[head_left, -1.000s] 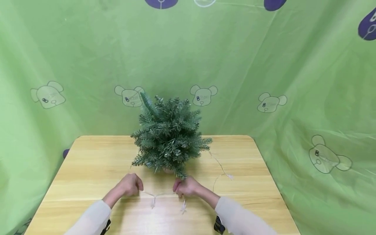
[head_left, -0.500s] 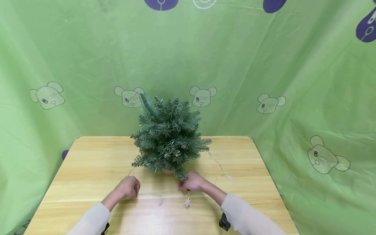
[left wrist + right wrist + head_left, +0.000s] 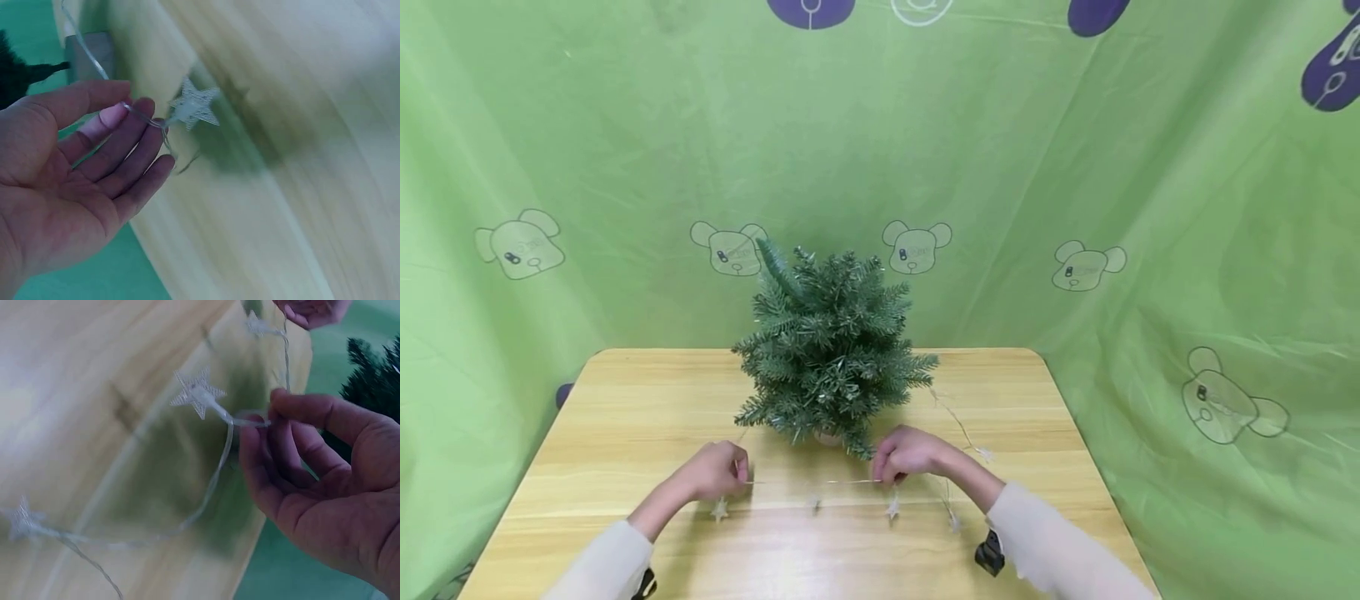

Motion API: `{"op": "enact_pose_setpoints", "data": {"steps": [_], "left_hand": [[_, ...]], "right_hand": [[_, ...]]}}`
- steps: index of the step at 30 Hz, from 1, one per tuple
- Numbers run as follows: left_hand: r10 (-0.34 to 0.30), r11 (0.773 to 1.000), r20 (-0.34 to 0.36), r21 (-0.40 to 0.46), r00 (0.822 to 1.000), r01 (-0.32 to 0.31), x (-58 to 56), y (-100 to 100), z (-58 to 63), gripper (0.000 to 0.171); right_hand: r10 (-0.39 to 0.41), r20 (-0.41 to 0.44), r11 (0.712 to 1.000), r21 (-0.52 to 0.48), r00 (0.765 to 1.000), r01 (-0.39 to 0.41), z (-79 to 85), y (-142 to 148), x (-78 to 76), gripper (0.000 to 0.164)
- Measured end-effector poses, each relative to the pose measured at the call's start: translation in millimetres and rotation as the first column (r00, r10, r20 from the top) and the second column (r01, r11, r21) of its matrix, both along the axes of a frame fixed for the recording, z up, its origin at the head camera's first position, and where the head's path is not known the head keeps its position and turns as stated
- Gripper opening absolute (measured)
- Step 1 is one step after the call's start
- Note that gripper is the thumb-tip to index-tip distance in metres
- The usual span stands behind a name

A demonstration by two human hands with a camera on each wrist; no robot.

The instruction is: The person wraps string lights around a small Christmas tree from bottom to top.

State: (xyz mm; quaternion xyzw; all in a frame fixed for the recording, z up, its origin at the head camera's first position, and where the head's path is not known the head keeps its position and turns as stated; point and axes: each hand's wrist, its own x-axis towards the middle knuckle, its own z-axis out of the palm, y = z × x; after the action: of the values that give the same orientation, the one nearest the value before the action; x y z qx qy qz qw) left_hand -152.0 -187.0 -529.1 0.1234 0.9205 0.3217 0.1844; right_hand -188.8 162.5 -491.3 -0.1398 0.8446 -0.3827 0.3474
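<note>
A string of clear star lights (image 3: 850,482) stretches nearly straight between both hands, in front of a small artificial Christmas tree (image 3: 835,350). My left hand (image 3: 718,469) pinches its wire between thumb and index finger, the other fingers loosely bent. Just beyond those fingertips hangs a star (image 3: 194,106). Thumb and fingertips of my right hand (image 3: 910,452) pinch the wire farther along, near another star (image 3: 199,394). One more star dangles from the wire between the hands. Beyond the right hand the string sags, then runs along the tree's right side toward the back.
The tree stands at the middle of a light wooden table (image 3: 647,383), its low branches reaching close to the right hand. Its base (image 3: 827,437) is mostly hidden. A green curtain (image 3: 1000,167) surrounds the back and sides.
My right hand has moved right and slightly back, and the left slightly left, so the hands are farther apart. The wire between them looks straighter, and a star now shows below the left hand.
</note>
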Motion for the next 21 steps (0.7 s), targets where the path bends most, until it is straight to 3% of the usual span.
{"op": "enact_pose_setpoints", "data": {"steps": [9,15,21], "left_hand": [[-0.157,0.981,0.038,0.12,0.987,0.151,6.4,-15,27.0,0.007],[-0.211,0.965,0.079,0.178,0.974,0.194,12.3,-26,43.9,0.007],[-0.254,0.952,0.111,0.205,0.961,0.228,16.1,-30,61.6,0.006]], "right_hand": [[0.068,0.103,0.998,-0.021,0.992,-0.067,28.0,30,-2.2,0.007],[0.134,0.168,0.991,-0.036,0.977,-0.129,43.1,49,3.6,0.007],[0.187,0.163,0.982,-0.021,0.969,-0.186,58.1,63,6.0,0.007]]}}
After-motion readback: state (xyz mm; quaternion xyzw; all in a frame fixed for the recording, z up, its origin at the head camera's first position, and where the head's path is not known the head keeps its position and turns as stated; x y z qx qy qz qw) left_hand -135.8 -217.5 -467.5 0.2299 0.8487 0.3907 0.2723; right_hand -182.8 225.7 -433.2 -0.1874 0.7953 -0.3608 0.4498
